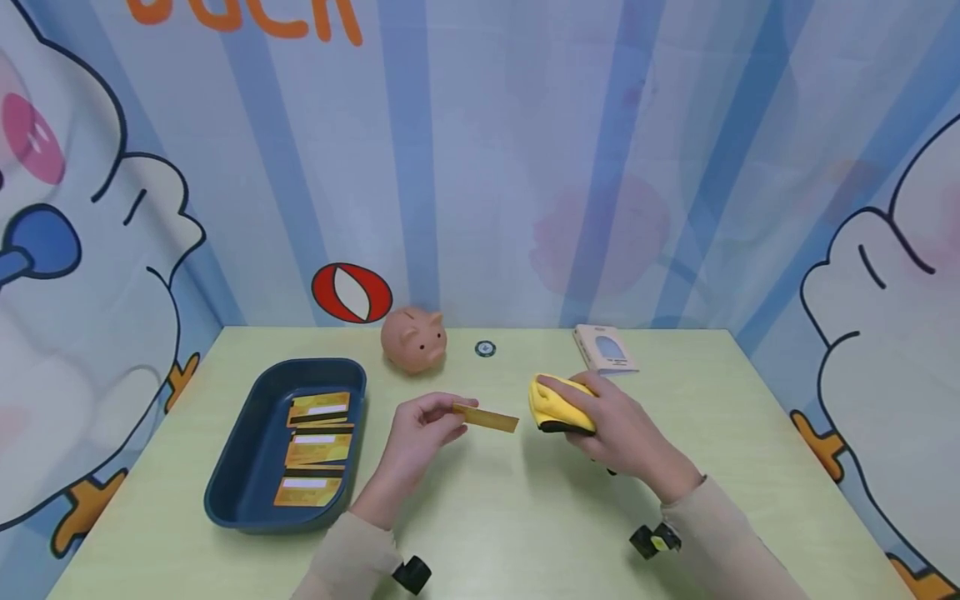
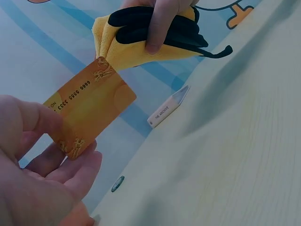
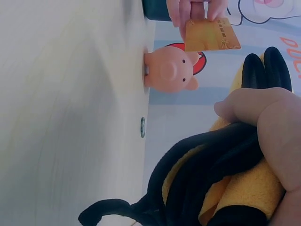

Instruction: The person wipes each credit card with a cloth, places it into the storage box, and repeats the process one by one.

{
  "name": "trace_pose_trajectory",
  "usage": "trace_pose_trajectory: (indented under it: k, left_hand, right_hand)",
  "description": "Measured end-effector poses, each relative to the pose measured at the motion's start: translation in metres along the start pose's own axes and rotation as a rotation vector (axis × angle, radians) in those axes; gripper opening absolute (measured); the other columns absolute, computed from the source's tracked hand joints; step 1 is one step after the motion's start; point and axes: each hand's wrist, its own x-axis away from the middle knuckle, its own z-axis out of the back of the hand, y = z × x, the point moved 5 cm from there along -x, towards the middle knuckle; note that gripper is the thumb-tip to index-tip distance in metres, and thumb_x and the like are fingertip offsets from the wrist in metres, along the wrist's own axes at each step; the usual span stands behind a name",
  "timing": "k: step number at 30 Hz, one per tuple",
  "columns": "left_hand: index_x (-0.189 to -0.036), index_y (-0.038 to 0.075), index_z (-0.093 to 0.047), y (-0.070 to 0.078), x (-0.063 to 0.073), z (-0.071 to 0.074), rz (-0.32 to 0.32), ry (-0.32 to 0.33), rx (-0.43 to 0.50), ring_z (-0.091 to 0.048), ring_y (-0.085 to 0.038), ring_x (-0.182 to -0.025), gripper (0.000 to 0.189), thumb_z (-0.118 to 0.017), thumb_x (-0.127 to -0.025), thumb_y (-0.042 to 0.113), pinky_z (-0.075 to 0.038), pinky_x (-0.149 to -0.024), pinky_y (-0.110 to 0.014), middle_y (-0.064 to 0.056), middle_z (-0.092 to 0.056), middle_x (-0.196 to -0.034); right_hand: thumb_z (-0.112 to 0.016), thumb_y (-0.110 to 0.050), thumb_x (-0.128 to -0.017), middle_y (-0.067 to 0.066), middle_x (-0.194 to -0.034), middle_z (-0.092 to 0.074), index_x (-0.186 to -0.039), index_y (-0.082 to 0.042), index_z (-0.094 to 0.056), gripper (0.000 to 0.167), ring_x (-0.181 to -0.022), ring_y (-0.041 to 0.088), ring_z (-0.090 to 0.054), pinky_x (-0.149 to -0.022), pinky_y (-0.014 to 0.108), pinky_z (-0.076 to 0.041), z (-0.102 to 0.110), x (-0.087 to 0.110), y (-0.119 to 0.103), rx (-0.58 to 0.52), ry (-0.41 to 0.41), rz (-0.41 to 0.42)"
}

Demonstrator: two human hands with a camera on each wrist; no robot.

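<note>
My left hand (image 1: 423, 437) pinches a gold bank card (image 1: 487, 418) by one end, above the table. In the left wrist view the card's (image 2: 94, 106) face shows raised digits, with the thumb on one side and fingers behind. My right hand (image 1: 622, 425) grips a folded yellow cloth (image 1: 558, 406) with black edging, bunched up, a short black loop hanging from it in the right wrist view. Cloth and card are held close to each other, the cloth to the right. Several more gold cards (image 1: 318, 448) lie in three groups inside a dark blue tray (image 1: 225, 483) at left.
A pink piggy bank (image 1: 412, 342) stands at the back of the pale table (image 1: 495, 533). Right of it lies a small round chip (image 1: 485, 348), and farther right a small white book or box (image 1: 603, 348). A printed curtain (image 1: 487, 167) hangs behind the table.
</note>
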Motion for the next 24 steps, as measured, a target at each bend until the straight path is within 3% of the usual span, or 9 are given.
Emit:
trace_pose_trajectory:
  k: [8, 13, 18, 24]
  left_hand:
    - [-0.107, -0.002, -0.078, -0.001, 0.0, -0.005, -0.001, -0.048, 0.015, -0.072, -0.025, -0.111, 0.016, -0.065, -0.098, -0.006, -0.061, -0.093, -0.039, -0.016, -0.069, -0.133]
    - [-0.119, -0.002, -0.075, -0.003, 0.002, -0.009, 0.011, -0.11, 0.006, -0.076, -0.029, -0.101, 0.022, -0.065, -0.099, -0.006, -0.063, -0.089, -0.037, -0.023, -0.069, -0.123]
    - [-0.13, -0.002, -0.071, -0.004, 0.002, -0.011, 0.006, -0.175, 0.029, -0.076, -0.031, -0.107, 0.032, -0.069, -0.099, -0.002, -0.062, -0.09, -0.036, -0.027, -0.068, -0.127]
    - [-0.138, -0.002, -0.064, -0.004, 0.002, -0.012, 0.009, -0.176, 0.039, -0.077, -0.031, -0.106, 0.038, -0.066, -0.1, -0.004, -0.062, -0.089, -0.036, -0.025, -0.069, -0.128]
  right_hand:
    - [-0.087, -0.006, -0.081, 0.008, -0.125, -0.059, -0.159, -0.034, -0.047, 0.091, -0.099, 0.02, -0.06, -0.081, 0.043, -0.057, 0.003, -0.001, -0.005, -0.005, 0.009, 0.011]
    - [-0.088, -0.007, -0.081, 0.007, -0.124, -0.059, -0.158, -0.033, -0.048, 0.091, -0.1, 0.02, -0.06, -0.082, 0.043, -0.057, 0.005, -0.005, -0.011, -0.016, 0.018, 0.027]
    - [-0.088, -0.008, -0.081, 0.008, -0.125, -0.059, -0.157, -0.032, -0.05, 0.088, -0.1, 0.022, -0.062, -0.084, 0.044, -0.058, 0.007, -0.01, -0.017, -0.026, 0.026, 0.046]
    - [-0.089, -0.008, -0.081, 0.008, -0.123, -0.06, -0.156, -0.032, -0.052, 0.087, -0.098, 0.021, -0.061, -0.082, 0.041, -0.059, 0.005, -0.016, -0.026, -0.028, 0.038, 0.07]
